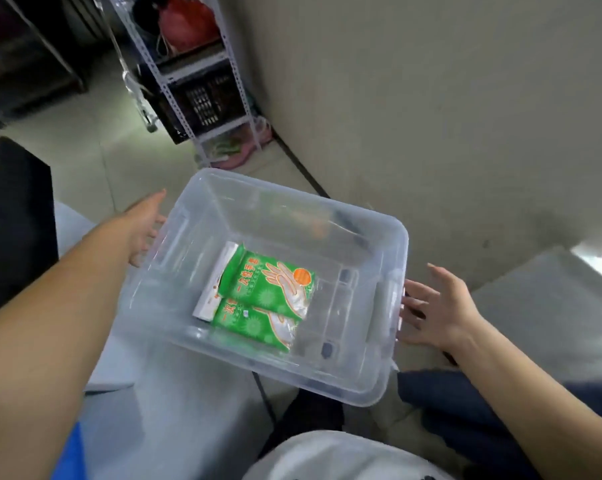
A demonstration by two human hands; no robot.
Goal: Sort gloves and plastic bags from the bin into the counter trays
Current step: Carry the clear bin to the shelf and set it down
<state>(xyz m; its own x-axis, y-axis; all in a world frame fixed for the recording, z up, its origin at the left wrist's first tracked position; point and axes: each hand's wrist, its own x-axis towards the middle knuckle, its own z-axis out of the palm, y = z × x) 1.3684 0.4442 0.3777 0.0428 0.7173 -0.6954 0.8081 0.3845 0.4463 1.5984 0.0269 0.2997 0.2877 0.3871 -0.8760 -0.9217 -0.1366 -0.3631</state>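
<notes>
While both arms reach forward over the floor, a clear bin [268, 285] sits tilted between the two hands. The right hand [438, 310] is nearest, at the bin's right end; its fingers are spread and fairly straight, the tips touching the handle there, so its grip is wide and closes on nothing. The left hand [147, 226] lies at the bin's left rim, fingers extended along the outside wall; its grip is likewise wide, though whether the hidden fingertips hook under the rim I cannot tell. Inside the bin, on its floor toward the left, lie two green glove packs [264, 299], overlapping, one partly over the other, with a white packet [212, 289] just beside them on the left and partly under them. Below the bin, dark cloth [448, 403] shows at the right. Farther off, against the wall, stands a metal rack [195, 81] holding a black crate [206, 102] and a red bag [185, 26].
</notes>
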